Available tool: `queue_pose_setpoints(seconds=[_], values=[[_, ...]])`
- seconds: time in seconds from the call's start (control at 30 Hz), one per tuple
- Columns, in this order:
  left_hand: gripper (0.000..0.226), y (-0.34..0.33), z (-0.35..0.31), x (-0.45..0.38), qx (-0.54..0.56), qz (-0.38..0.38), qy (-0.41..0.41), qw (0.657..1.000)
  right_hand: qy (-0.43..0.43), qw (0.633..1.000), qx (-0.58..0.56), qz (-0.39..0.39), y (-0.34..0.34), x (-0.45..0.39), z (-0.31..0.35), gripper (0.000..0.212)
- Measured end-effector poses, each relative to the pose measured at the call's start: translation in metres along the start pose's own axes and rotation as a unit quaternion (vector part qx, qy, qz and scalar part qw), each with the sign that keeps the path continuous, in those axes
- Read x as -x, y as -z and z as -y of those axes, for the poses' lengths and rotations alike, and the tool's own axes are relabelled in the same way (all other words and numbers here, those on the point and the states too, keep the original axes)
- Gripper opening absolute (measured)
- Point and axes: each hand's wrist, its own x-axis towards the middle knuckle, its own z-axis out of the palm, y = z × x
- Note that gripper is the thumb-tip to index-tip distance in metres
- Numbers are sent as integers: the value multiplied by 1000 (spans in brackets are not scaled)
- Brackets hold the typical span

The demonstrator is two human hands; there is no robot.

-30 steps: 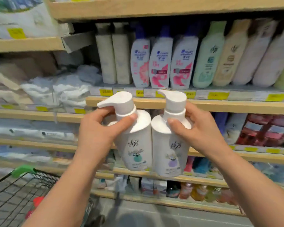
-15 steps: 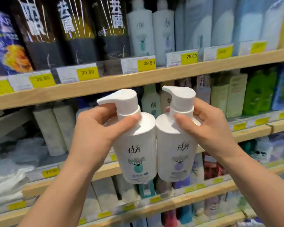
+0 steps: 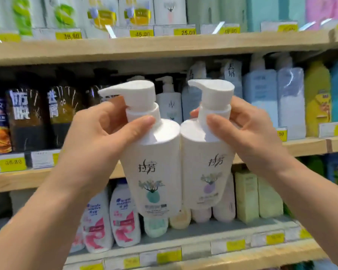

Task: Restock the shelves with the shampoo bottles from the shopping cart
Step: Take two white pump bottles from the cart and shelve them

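I hold two white pump bottles side by side, upright, in front of the middle shelf (image 3: 304,146). My left hand (image 3: 98,133) grips the neck of the bottle with the teal flower label (image 3: 154,172). My right hand (image 3: 248,131) grips the neck of the bottle with the purple flower label (image 3: 207,168). The two bottles touch along their sides. Behind them on the middle shelf stands a matching white pump bottle (image 3: 169,102). The shopping cart is out of view.
Dark brown bottles (image 3: 62,114) fill the middle shelf's left, pale blue bottles (image 3: 275,98) and a yellow one (image 3: 317,98) its right. The lower shelf holds white-and-pink bottles (image 3: 113,217) and pale green ones (image 3: 258,195). Yellow price tags (image 3: 184,32) line the shelf edges.
Both hands have lifted the two bottles higher along the shelving, and my view has tilted up with them. The cart has dropped out of sight. The grips are unchanged.
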Motion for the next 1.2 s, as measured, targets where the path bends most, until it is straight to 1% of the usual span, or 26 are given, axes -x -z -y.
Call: queue_pose_setpoints(seconds=[0.1, 0.23, 0.4, 0.47, 0.57, 0.73, 0.87, 0.93, 1.03, 1.13, 1.2], values=[[22, -11, -12, -18, -11, -12, -49, 999, 40, 999, -35, 11, 18, -24, -3, 16], [23, -19, -28, -45, -19, -12, -98, 995, 106, 992, -67, -1, 32, -56, 1, 19], [21, -15, -40, -77, -28, -11, -151, 988, 184, 981, -46, -29, 39, -91, 8, 16], [21, -14, -40, -88, -32, -9, -173, 984, 196, 980, -27, -33, 39, -102, 7, 15], [23, -11, -31, -96, -50, -14, -185, 981, 184, 982, -9, -34, 35, -110, -5, 18], [25, -1, -1, -96, -43, -29, -151, 987, 145, 989, -17, -11, 15, -107, -29, 19], [30, 5, 20, -95, -30, -44, -134, 990, 119, 993, 14, -2, 1, -107, -47, 36], [32, 7, 25, -96, -24, -40, -122, 991, 106, 994, 1, 7, -3, -106, -51, 34], [27, 10, 30, -98, -19, -34, -107, 994, 94, 995, -16, 11, -8, -109, -54, 29], [26, 15, 35, -104, -19, -32, -87, 995, 82, 996, -29, 6, -10, -116, -56, 19], [27, 16, 39, -110, -20, -34, -70, 997, 68, 996, -47, 15, -10, -121, -57, 18]])
